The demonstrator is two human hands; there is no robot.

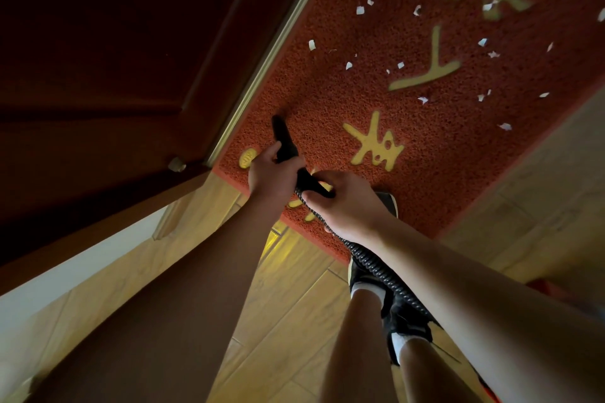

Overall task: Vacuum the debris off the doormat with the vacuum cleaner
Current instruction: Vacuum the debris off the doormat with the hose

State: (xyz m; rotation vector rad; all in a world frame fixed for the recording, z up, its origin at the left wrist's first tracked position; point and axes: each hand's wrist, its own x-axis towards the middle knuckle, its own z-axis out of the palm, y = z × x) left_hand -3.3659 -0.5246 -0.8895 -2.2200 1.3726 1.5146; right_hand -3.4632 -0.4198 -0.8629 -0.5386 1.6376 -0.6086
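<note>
The left grip point(271, 175), a bare hand, is clenched round the black nozzle point(284, 137) of the vacuum cleaner, with its fingers curled over the nozzle's thicker part. The right grip point(348, 206) grasps just behind it, thumb and fingers wrapped where the nozzle meets the ribbed hose point(370, 260). The two hands nearly touch. The narrow tip of the nozzle points down at the doormat point(327, 101), close to the metal threshold strip point(278, 42). Whether the tip actually touches the pile cannot be told.

The doormat is red with yellow characters and lies on the wooden floor point(294, 304) against the threshold. White paper scraps point(360, 10) are scattered over its far half, well apart from the nozzle tip.

Both hands cover the join of nozzle and hose. The hose runs back under the right forearm, crosses a black shoe point(406, 317) and is lost behind the arm. The toe of another shoe shows on the mat's near edge, mostly behind the right grip. The dark door point(114, 59) on the left is in deep shadow and shows little detail. The mat is cut off at the top and right edges of the view.
</note>
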